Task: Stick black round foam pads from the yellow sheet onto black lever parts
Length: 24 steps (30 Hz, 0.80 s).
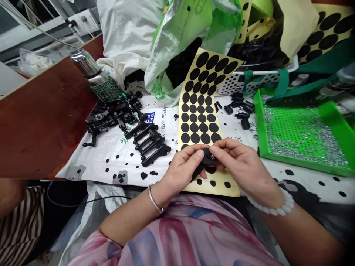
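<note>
Over the near end of a yellow sheet of round black stickers (203, 117), my two hands meet at a black plastic part (209, 157). Its round end faces up and shows a small metal bit. My left hand (181, 168) is closed round the part, thumb on top. The thumb and fingers of my right hand (244, 168) pinch the right edge of that round end; whether a sticker is between them I cannot tell. Left of the sheet lies a row of several black crank-like handles (152, 144), with a heap of black plastic parts (124, 111) behind.
On the right stands a green tray (302, 164) of small metal pieces. Loose black parts (241, 107) lie beside it, before a white basket (233, 88). Plastic bags (166, 48) and a steel flask (85, 62) stand at the back. Another person's striped clothing (23, 221) shows at left.
</note>
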Tool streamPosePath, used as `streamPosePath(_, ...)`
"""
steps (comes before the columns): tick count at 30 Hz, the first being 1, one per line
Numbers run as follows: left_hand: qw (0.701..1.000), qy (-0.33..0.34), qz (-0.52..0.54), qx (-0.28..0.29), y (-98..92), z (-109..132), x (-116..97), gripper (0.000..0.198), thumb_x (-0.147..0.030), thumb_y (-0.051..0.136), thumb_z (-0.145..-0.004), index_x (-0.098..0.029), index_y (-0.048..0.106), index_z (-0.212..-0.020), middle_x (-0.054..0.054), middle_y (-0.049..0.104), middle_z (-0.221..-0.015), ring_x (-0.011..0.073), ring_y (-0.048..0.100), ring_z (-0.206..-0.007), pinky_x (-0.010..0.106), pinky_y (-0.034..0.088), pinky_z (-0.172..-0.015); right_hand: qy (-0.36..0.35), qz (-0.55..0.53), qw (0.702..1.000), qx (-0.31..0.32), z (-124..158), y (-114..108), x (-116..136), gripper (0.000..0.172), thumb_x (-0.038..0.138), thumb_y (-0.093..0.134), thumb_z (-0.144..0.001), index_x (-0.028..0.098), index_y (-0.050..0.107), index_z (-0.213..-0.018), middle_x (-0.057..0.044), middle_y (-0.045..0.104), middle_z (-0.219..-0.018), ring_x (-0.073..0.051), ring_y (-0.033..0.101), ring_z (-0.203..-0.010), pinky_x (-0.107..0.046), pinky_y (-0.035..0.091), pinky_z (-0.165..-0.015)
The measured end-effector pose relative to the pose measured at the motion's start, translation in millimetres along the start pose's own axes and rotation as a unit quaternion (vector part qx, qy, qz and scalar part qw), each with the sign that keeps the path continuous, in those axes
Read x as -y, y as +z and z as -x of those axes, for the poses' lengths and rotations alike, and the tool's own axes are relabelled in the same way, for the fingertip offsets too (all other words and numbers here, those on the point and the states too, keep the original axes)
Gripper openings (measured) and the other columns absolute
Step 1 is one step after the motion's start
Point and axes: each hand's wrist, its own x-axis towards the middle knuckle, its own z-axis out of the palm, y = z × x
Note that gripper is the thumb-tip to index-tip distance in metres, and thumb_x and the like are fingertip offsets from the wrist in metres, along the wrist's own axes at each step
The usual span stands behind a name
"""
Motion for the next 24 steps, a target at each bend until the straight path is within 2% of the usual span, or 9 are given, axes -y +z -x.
streamPosePath(4, 0.998, -0.026, 0.058, 0.012, -4.3, -1, 0, 0.042, -0.047, 0.059, -0.081, -0.014, 0.057, -0.107, 0.005, 0.066, -0.075, 0.0085, 0.057, -0.047, 0.017, 0.039, -0.043, 0.0, -0.057, 0.997, 0.046, 0, -1, -8, 0.029, 0.046, 0.058, -0.085, 0.018, 0.063, -0.079, -0.001, 0.058, -0.062, -0.013, 0.054, -0.057, -0.023, 0.047, -0.053)
streamPosePath(8, 0.989, -0.073, 0.127, 0.01, -7.9, -3, -1, 0.043, -0.045, 0.061, -0.08, -0.015, 0.052, -0.109, 0.007, 0.066, -0.075, 0.0118, 0.06, -0.05, 0.02, 0.047, -0.047, -0.009, -0.051, 0.999, 0.002, 6, -1, -9, 0.026, 0.044, 0.063, -0.082, 0.019, 0.063, -0.091, -0.003, 0.064, -0.071, -0.016, 0.061, -0.066, -0.027, 0.052, -0.063)
streamPosePath(11, 0.984, -0.077, 0.16, 0.031, -8.8, -4, 1, 0.041, -0.047, 0.056, -0.082, -0.014, 0.053, -0.107, 0.008, 0.066, -0.078, 0.0151, 0.063, -0.056, 0.025, 0.052, -0.051, -0.019, -0.025, 0.999, -0.021, 12, 4, -7, 0.032, 0.044, 0.07, -0.076, 0.019, 0.061, -0.095, -0.005, 0.066, -0.078, -0.018, 0.063, -0.07, -0.031, 0.055, -0.066)
streamPosePath(13, 0.982, -0.072, 0.17, 0.036, -8.2, -4, 3, 0.042, -0.048, 0.054, -0.083, -0.013, 0.054, -0.106, 0.008, 0.066, -0.077, 0.016, 0.064, -0.058, 0.027, 0.053, -0.053, -0.023, -0.025, 0.999, -0.025, 14, 9, -7, 0.036, 0.043, 0.072, -0.073, 0.019, 0.059, -0.096, -0.005, 0.065, -0.079, -0.018, 0.062, -0.069, -0.03, 0.056, -0.062)
streamPosePath(17, 0.986, -0.054, 0.155, 0.009, -4.8, -3, 5, 0.043, -0.049, 0.06, -0.08, -0.015, 0.056, -0.106, 0.005, 0.065, -0.08, 0.0137, 0.062, -0.058, 0.026, 0.055, -0.053, -0.022, -0.016, 0.999, -0.025, 13, 17, -10, 0.041, 0.042, 0.074, -0.071, 0.019, 0.054, -0.099, -0.001, 0.059, -0.074, -0.014, 0.057, -0.058, -0.027, 0.055, -0.049)
streamPosePath(21, 0.992, -0.051, 0.116, -0.01, -2.8, -1, 4, 0.047, -0.046, 0.069, -0.072, -0.016, 0.055, -0.105, 0.005, 0.064, -0.091, 0.0108, 0.061, -0.055, 0.023, 0.054, -0.046, -0.032, -0.013, 0.999, -0.005, 12, 19, -14, 0.039, 0.041, 0.072, -0.074, 0.02, 0.053, -0.101, 0.0, 0.056, -0.076, -0.014, 0.054, -0.061, -0.026, 0.055, -0.051)
streamPosePath(24, 0.993, -0.063, 0.104, -0.011, -3.6, -1, 3, 0.05, -0.047, 0.07, -0.072, -0.015, 0.054, -0.106, 0.004, 0.064, -0.084, 0.0107, 0.061, -0.052, 0.02, 0.052, -0.043, -0.009, -0.054, 0.998, 0.03, 12, 17, -14, 0.034, 0.038, 0.071, -0.076, 0.022, 0.054, -0.101, -0.001, 0.058, -0.081, -0.015, 0.056, -0.067, -0.026, 0.056, -0.056)
